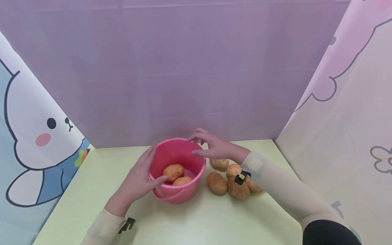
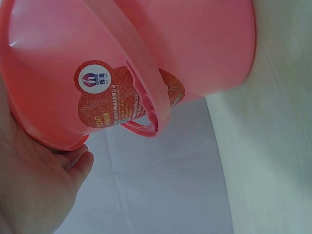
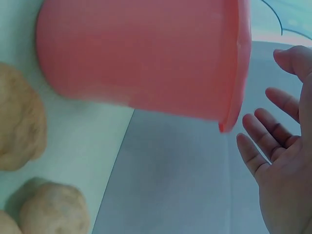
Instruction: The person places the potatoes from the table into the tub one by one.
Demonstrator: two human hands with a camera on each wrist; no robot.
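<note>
A pink plastic bucket stands upright on the table, its handle hanging down at the front. Two potatoes lie inside it: one potato and a partly hidden potato. My left hand rests at the bucket's left rim, fingers extended along the side and thumb reaching over the front rim. In the left wrist view, its fingertips show beside the rim. My right hand hovers by the right rim with loosely bent fingers, holding nothing; the right wrist view shows it apart from the bucket.
Several loose potatoes lie on the table right of the bucket, partly under my right forearm. A purple backdrop rises behind the table, with printed panels on both sides.
</note>
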